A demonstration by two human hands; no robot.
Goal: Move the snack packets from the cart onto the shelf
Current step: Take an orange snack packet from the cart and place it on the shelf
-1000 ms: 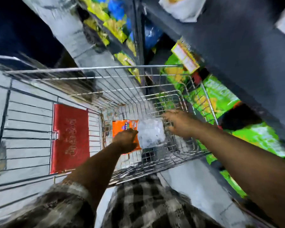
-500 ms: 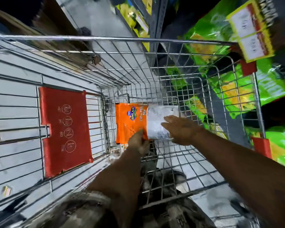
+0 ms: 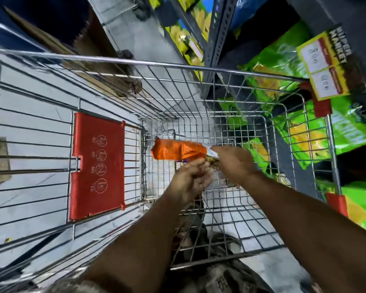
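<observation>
Step in hand: I am lifting an orange snack packet (image 3: 179, 149) out of the wire cart (image 3: 199, 68); by my judgement this is the pick-up part of the job, with the placing not yet begun.

Right hand: my right hand (image 3: 234, 163) is closed over the packet's pale right end, fingers wrapped on top of it.

Left hand: my left hand (image 3: 191, 179) sits just beside the right one, under the packet's near edge, fingers curled in. It seems to pinch the lower edge, though the blur there keeps me from being sure.

Packet's place: held up inside the basket, clear of the mesh floor, lying roughly level with its long side across the view, its orange end pointing toward the red child-seat flap (image 3: 97, 166).

Packet's look: bright orange film over most of its length, a white panel at the end I grip, a little purple showing below. It is seen nearly edge-on, slim and a bit creased, so I judge it light and floppy.

Next move: I judge it must rise over the cart's right rim and swing right toward the shelf (image 3: 218, 39), where green packets (image 3: 283, 66) already lie.

Care needed: keeping a firm hold, since the slack film could slip or snag on the wire.
</observation>
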